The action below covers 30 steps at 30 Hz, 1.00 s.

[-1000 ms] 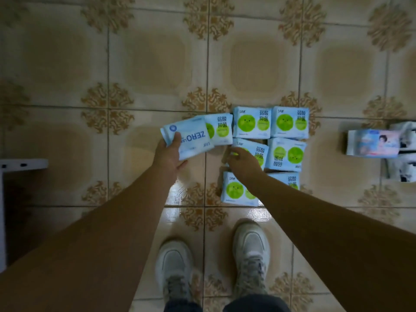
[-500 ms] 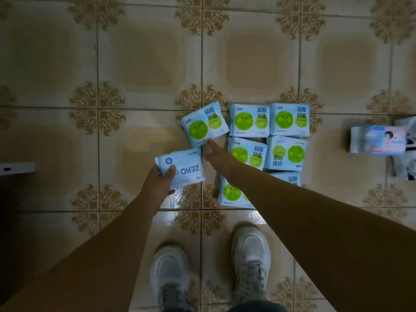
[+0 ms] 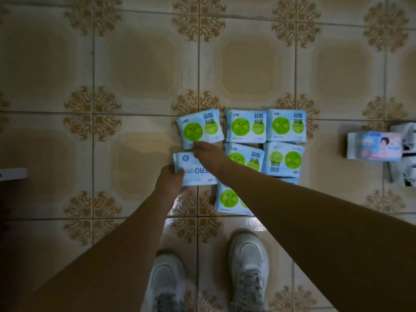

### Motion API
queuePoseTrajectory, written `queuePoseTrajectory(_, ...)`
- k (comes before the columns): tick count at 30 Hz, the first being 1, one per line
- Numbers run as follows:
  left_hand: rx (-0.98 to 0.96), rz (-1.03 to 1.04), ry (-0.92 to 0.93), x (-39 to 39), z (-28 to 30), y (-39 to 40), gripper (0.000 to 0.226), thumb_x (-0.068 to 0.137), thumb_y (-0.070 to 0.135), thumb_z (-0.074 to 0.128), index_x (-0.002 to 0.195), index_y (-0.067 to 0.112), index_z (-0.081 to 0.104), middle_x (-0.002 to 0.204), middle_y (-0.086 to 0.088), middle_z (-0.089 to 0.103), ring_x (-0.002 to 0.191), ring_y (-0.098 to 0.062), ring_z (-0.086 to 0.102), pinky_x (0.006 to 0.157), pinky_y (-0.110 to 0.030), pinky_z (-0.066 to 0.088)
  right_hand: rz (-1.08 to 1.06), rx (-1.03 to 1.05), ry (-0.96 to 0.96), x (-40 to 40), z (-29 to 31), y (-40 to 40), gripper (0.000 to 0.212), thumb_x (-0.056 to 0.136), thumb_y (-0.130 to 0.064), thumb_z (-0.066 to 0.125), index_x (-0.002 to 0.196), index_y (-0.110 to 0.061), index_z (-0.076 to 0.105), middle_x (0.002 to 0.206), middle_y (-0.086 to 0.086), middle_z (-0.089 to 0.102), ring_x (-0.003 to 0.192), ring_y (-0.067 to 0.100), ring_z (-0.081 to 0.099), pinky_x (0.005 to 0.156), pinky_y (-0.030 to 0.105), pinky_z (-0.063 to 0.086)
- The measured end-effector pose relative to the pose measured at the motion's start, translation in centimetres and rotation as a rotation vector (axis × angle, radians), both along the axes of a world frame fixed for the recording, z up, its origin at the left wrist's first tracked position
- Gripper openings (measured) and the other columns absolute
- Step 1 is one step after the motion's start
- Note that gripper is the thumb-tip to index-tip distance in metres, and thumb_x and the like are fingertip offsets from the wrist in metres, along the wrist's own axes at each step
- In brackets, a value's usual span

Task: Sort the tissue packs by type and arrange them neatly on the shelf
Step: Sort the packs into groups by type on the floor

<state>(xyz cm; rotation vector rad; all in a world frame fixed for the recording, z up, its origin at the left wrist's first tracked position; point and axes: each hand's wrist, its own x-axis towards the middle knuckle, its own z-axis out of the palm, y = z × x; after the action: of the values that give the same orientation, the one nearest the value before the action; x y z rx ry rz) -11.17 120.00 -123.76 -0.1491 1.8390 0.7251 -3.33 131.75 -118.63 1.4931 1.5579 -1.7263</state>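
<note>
Several light-blue packs with green circles lie in a block on the tiled floor. The leftmost green pack sits slightly tilted at the block's top left. My right hand reaches across with straight fingers touching that pack's lower edge. My left hand grips the left end of a white-blue ZERO pack, which lies just below the tilted pack and partly under my right hand. Other green packs sit to the right; my right arm hides part of the lower ones.
A pale pack with a printed face and black-and-white packs lie at the right edge. A white shelf corner pokes in at the left. My two shoes stand below the packs.
My left hand brought the ZERO pack down and right, beside the block under the tilted green pack. My right hand moved from the middle packs to that tilted pack's lower edge.
</note>
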Motion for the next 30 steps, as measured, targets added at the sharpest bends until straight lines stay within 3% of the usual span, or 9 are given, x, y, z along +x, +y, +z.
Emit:
queuePoseTrajectory(2,-0.047,-0.077,0.070,-0.3,-0.2,0.7,0.035,0.097,0.021,0.050,0.130,0.010,0.054,0.123,-0.015,0.059,0.107,-0.037,0.060,0.088,-0.048,0.056,-0.142,0.190,-0.014,0.7,0.0,0.4,0.039,0.100,-0.019,0.043,0.136,-0.021,0.055,0.130,0.011,0.059,0.108,0.028,0.059,0.079,0.028,0.046)
queuePoseTrajectory(5,-0.161,-0.489,0.276,0.0,0.0,0.4,0.045,0.095,0.034,0.054,0.136,0.018,0.049,0.128,-0.021,0.052,0.112,-0.042,0.056,0.094,-0.042,0.049,-0.284,0.334,-0.069,3.0,-0.5,0.1,0.030,0.089,-0.019,0.045,0.109,-0.023,0.067,0.103,0.006,0.070,0.085,0.028,0.065,0.072,0.038,0.056)
queuePoseTrajectory(9,-0.135,-0.216,0.018,0.4,-0.8,0.2,0.048,0.090,0.023,0.069,0.131,0.004,0.053,0.120,-0.021,0.063,0.099,-0.039,0.068,0.075,-0.043,0.061,-0.341,0.272,-0.125,5.6,0.3,-1.4,0.025,0.088,-0.007,0.044,0.091,-0.017,0.066,0.085,0.004,0.071,0.076,0.023,0.067,0.071,0.039,0.059)
queuePoseTrajectory(11,-0.100,-0.124,-0.036,0.5,-0.3,0.8,0.039,0.090,0.012,0.069,0.125,-0.002,0.060,0.115,-0.022,0.066,0.096,-0.036,0.068,0.082,-0.045,0.060,-0.320,0.242,-0.126,6.6,0.6,-2.4,0.026,0.085,-0.004,0.044,0.086,-0.019,0.066,0.082,0.004,0.071,0.077,0.027,0.070,0.070,0.040,0.057)
queuePoseTrajectory(14,-0.132,-0.232,0.035,0.4,2.6,1.6,0.054,0.089,0.016,0.069,0.136,-0.001,0.049,0.126,-0.023,0.057,0.109,-0.037,0.062,0.098,-0.047,0.053,-0.229,0.252,-0.127,7.1,2.1,-2.9,0.024,0.088,-0.008,0.048,0.095,-0.021,0.067,0.093,0.005,0.072,0.076,0.024,0.067,0.065,0.031,0.051)
queuePoseTrajectory(17,-0.251,-0.725,0.261,-0.1,8.8,1.9,0.072,0.091,0.031,0.065,0.148,0.007,0.030,0.141,-0.022,0.041,0.125,-0.040,0.050,0.100,-0.040,0.045,-0.101,0.296,-0.145,6.2,6.6,-1.9,0.033,0.095,-0.016,0.046,0.124,-0.015,0.062,0.115,0.007,0.066,0.071,0.014,0.055,0.056,0.023,0.039)
queuePoseTrajectory(20,-0.207,-0.966,0.385,-1.6,16.8,2.3,0.074,0.093,0.036,0.060,0.153,0.015,0.023,0.137,-0.019,0.040,0.124,-0.038,0.050,0.099,-0.041,0.046,0.032,0.382,-0.129,3.6,14.5,0.7,0.041,0.098,-0.024,0.046,0.137,-0.014,0.052,0.122,0.011,0.063,0.085,0.023,0.063,0.069,0.028,0.047)
queuePoseTrajectory(24,-0.161,-0.957,0.485,-5.2,31.9,4.8,0.073,0.095,0.038,0.056,0.155,0.016,0.019,0.141,-0.019,0.038,0.126,-0.037,0.048,0.101,-0.042,0.046,0.281,0.576,-0.087,-1.9,30.2,5.2,0.049,0.099,-0.035,0.045,0.144,-0.015,0.043,0.141,0.014,0.050,0.127,0.032,0.049,0.102,0.037,0.041)
queuePoseTrajectory(30,-0.056,-0.809,0.761,-10.6,64.4,5.4,0.061,0.097,0.038,0.051,0.148,0.013,0.031,0.136,-0.018,0.044,0.125,-0.037,0.048,0.100,-0.044,0.044,0.343,0.856,0.089,-12.1,63.0,8.7,0.055,0.100,-0.042,0.038,0.148,-0.016,0.037,0.145,0.015,0.046,0.128,0.033,0.048,0.104,0.040,0.042)
